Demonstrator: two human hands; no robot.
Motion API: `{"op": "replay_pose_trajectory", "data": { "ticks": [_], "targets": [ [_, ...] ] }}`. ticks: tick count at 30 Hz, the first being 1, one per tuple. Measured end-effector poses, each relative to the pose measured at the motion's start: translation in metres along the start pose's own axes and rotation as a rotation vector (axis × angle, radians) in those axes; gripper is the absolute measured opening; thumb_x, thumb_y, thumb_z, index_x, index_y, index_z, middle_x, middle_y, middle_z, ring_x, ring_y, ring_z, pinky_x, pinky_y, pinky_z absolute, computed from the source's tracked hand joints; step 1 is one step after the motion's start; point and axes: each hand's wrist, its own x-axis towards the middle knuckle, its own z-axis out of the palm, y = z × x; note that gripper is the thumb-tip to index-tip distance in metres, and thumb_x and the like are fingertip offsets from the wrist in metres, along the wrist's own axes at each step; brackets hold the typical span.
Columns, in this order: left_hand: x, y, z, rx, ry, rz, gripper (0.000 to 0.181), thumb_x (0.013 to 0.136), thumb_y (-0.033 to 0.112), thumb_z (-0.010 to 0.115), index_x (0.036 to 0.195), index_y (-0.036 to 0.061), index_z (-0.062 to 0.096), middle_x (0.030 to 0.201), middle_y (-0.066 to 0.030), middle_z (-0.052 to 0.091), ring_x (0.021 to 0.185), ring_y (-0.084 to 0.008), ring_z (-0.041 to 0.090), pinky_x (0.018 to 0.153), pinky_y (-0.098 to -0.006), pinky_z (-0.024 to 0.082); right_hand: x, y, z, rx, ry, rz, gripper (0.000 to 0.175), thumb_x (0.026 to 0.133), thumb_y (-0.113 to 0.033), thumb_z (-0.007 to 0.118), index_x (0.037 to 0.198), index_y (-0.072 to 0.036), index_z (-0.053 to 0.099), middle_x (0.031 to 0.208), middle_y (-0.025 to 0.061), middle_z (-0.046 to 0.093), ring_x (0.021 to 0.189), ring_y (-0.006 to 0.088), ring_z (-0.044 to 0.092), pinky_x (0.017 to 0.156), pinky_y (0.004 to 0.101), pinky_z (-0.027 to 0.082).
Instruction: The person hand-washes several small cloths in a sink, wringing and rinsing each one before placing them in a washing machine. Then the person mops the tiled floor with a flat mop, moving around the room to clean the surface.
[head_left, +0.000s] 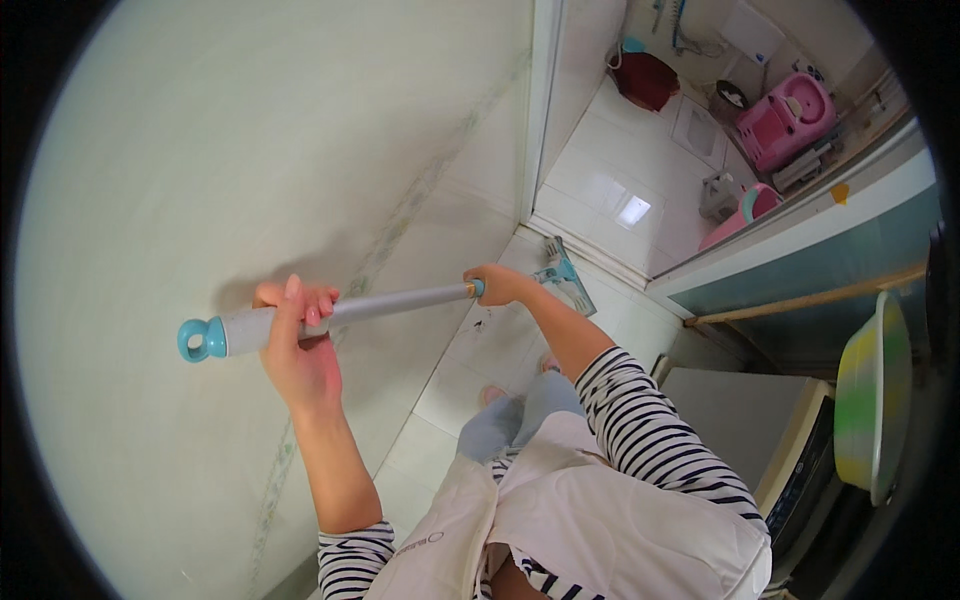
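Observation:
A flat mop with a silver telescopic handle (405, 303) slants across the view in both hands. My left hand (304, 337) is wrapped around the pale grip near its top, below a blue hanging loop (201, 340). Lower on the pole, my right hand (499, 285) grips it just past a blue collar. The blue-and-grey mop head (568, 277) rests on the white tiled floor (480, 330) near the doorway. Part of the lower pole is hidden behind my right hand and wrist.
A tiled wall (247, 150) stands close on the left. Past the raised door sill (592, 251) are a squat toilet (699, 129), a pink plastic tub (787, 120) and a pink bucket (742, 217). On the right, a multicoloured basin (862, 405) stands beside a grey-topped appliance (731, 412).

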Motion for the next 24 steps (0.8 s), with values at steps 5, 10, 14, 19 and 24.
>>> {"op": "replay_pose_trajectory", "data": {
  "ticks": [5, 10, 14, 19, 24],
  "targets": [
    [-0.034, 0.013, -0.013, 0.11, 0.029, 0.079, 0.022, 0.086, 0.013, 0.058, 0.074, 0.0107, 0.039, 0.062, -0.002, 0.042, 0.066, -0.0169, 0.047, 0.081, -0.0406, 0.043, 0.005, -0.016, 0.009, -0.044, -0.042, -0.025, 0.031, 0.061, -0.001, 0.058, 0.09, -0.01, 0.06, 0.071, 0.0109, 0.06, 0.069, 0.0285, 0.059, 0.062, 0.0399, 0.044],
    [-0.061, 0.029, -0.032, 0.181, 0.03, 0.164, 0.021, 0.085, 0.013, 0.059, 0.075, 0.0098, 0.04, 0.064, -0.0036, 0.045, 0.069, -0.019, 0.051, 0.083, -0.044, 0.043, -0.004, -0.045, 0.005, -0.163, -0.141, -0.095, 0.03, 0.061, -0.003, 0.06, 0.091, -0.01, 0.061, 0.076, 0.012, 0.062, 0.075, 0.0307, 0.061, 0.065, 0.0412, 0.045],
    [-0.084, 0.0, -0.03, 0.196, 0.222, 0.063, 0.023, 0.084, 0.011, 0.059, 0.073, 0.0101, 0.039, 0.063, -0.0037, 0.045, 0.069, -0.0189, 0.051, 0.085, -0.0451, 0.043, 0.01, -0.005, 0.025, -0.255, -0.279, -0.136, 0.025, 0.064, -0.004, 0.061, 0.088, -0.008, 0.058, 0.081, 0.0133, 0.061, 0.08, 0.0328, 0.059, 0.069, 0.0412, 0.044],
    [-0.124, 0.01, -0.05, 0.249, 0.322, 0.063, 0.023, 0.085, 0.011, 0.058, 0.072, 0.0103, 0.039, 0.063, -0.0037, 0.044, 0.068, -0.0188, 0.049, 0.084, -0.045, 0.043, -0.007, 0.01, 0.083, -0.142, -0.168, -0.211, 0.026, 0.064, -0.006, 0.062, 0.09, -0.007, 0.061, 0.085, 0.0153, 0.063, 0.086, 0.034, 0.06, 0.071, 0.0406, 0.045],
    [-0.143, 0.04, -0.041, 0.324, 0.366, 0.124, 0.024, 0.086, 0.012, 0.055, 0.07, 0.0105, 0.037, 0.06, -0.003, 0.041, 0.064, -0.018, 0.047, 0.079, -0.0418, 0.043, -0.026, -0.027, 0.093, -0.061, -0.307, -0.142, 0.029, 0.063, -0.004, 0.059, 0.092, -0.007, 0.06, 0.083, 0.0155, 0.063, 0.084, 0.034, 0.06, 0.07, 0.0412, 0.045]
  ]
}}
